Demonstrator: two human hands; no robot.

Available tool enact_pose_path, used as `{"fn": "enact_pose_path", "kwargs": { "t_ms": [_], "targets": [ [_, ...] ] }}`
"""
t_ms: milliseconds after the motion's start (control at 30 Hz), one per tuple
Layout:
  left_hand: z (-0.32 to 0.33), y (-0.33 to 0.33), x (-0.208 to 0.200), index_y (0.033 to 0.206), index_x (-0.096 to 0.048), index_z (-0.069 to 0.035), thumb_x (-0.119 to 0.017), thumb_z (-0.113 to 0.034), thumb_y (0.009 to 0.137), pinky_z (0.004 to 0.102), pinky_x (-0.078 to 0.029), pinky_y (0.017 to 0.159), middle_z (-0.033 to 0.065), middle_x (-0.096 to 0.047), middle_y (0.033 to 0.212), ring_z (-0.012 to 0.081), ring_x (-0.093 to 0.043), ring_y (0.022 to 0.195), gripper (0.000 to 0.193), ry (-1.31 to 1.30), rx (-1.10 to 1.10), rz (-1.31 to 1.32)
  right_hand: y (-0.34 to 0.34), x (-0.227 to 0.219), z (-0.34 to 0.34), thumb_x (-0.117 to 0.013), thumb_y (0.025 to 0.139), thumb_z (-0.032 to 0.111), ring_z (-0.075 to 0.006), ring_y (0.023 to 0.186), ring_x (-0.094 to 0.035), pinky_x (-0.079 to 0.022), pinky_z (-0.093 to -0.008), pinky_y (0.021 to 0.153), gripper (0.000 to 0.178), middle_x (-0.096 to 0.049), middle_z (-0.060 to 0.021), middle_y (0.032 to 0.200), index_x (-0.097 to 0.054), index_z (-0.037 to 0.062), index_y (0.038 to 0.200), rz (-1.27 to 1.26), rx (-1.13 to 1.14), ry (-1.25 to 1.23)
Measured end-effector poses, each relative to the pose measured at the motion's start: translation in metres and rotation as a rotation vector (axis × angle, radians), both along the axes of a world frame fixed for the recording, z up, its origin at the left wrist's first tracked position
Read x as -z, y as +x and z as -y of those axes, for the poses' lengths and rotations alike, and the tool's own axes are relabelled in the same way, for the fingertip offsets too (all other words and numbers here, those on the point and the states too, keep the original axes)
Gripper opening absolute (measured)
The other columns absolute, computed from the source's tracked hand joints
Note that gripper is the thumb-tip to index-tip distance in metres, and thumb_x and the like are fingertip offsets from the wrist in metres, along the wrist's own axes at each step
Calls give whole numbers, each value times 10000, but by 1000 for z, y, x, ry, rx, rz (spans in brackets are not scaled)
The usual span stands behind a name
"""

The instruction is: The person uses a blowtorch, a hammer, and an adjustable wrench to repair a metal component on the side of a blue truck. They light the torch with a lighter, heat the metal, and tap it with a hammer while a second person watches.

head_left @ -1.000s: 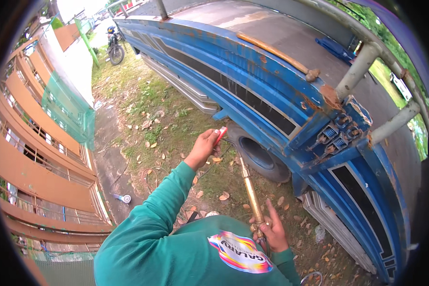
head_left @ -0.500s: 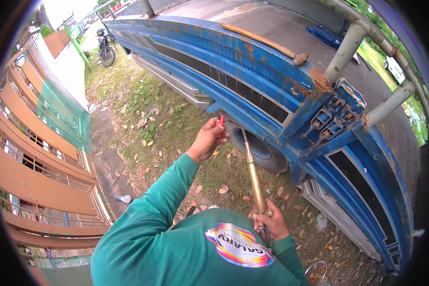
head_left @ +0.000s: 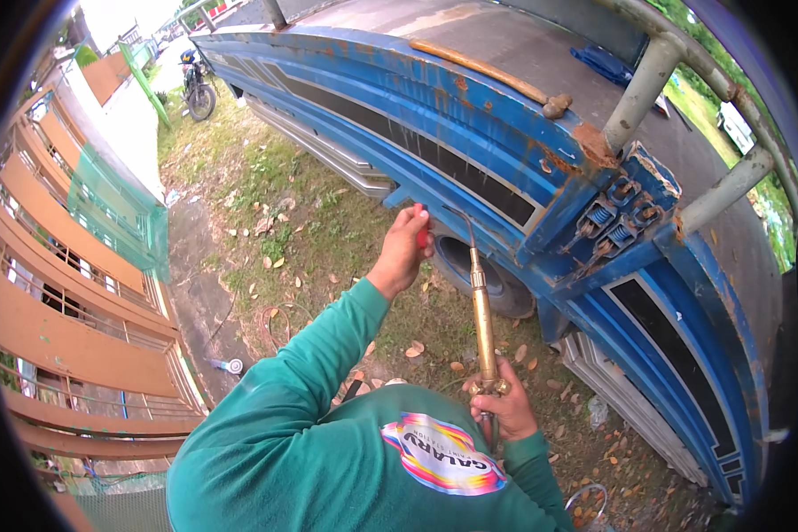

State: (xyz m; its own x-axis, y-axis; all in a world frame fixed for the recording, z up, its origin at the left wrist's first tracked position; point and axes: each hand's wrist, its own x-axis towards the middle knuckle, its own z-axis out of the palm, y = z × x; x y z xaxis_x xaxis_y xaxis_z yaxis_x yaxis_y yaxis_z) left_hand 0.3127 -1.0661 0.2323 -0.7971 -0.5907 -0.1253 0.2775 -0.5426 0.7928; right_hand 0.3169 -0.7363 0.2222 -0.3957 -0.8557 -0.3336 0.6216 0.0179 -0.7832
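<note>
My right hand (head_left: pixel 510 410) is closed around the valve end of a brass gas torch (head_left: pixel 483 332). The torch points up and away from me, and its thin bent nozzle reaches toward the side of a blue truck bed (head_left: pixel 470 191). My left hand (head_left: pixel 402 253) grips a small red lighter (head_left: pixel 423 229), held upright just left of the nozzle's tip, with a small gap between. I can make out no flame. Behind the torch, a tyre (head_left: pixel 505 293) sits partly hidden under the truck bed.
A hammer (head_left: pixel 483 67) with a wooden handle lies along the bed's rusty top edge. Grey rails (head_left: pixel 647 93) and springs (head_left: pixel 605 217) are at the corner. Leaves and a hose (head_left: pixel 279 324) lie on the grass. An orange-brown fence (head_left: pixel 80 328) stands left, a motorbike (head_left: pixel 198 93) farther off.
Both hands have shifted a little to the right and slightly away from me. The torch's nozzle has moved up along the truck side, and the lighter has turned and followed it.
</note>
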Motion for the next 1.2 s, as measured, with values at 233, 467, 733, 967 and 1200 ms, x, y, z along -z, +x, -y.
{"fn": "enact_pose_path", "kwargs": {
  "t_ms": [233,467,733,967,1200],
  "targets": [
    [48,-24,-33,1068,-563,-195,-613,-325,971,227,-382,586,-81,-524,846,43,-475,676,170,-99,-108,62,7,-6,4,-742,747,-51,-150,647,-650,-560,-261,573,821,-654,-173,1019,-338,57,1453,-27,-51,46],
    [42,-28,-33,1084,-605,-174,-613,-332,973,229,-391,594,-83,-543,858,46,-487,684,193,-138,-77,77,7,-2,2,-740,751,-44,-141,637,-640,-548,-251,561,817,-653,-163,1004,-338,54,1456,-45,-59,37],
    [33,-21,-32,1077,-603,-149,-610,-332,977,238,-407,592,-58,-535,856,56,-490,683,209,-96,-77,69,9,-1,1,-736,757,-25,-137,623,-639,-544,-243,553,774,-657,-151,991,-371,47,1435,-41,-40,23],
    [14,-7,-26,1034,-610,-112,-635,-234,969,236,-407,591,-45,-530,827,69,-484,672,140,-73,-1,30,7,3,-2,-752,797,-6,-147,642,-640,-544,-269,581,771,-666,-148,1000,-341,53,1446,10,-50,12],
    [11,1,-16,959,-606,-84,-654,-155,949,227,-393,558,-43,-529,779,62,-474,631,87,-114,-59,14,7,4,-3,-779,784,67,-152,639,-648,-552,-263,573,777,-659,-177,1041,-363,53,1441,-63,-68,-38]
  ]
}}
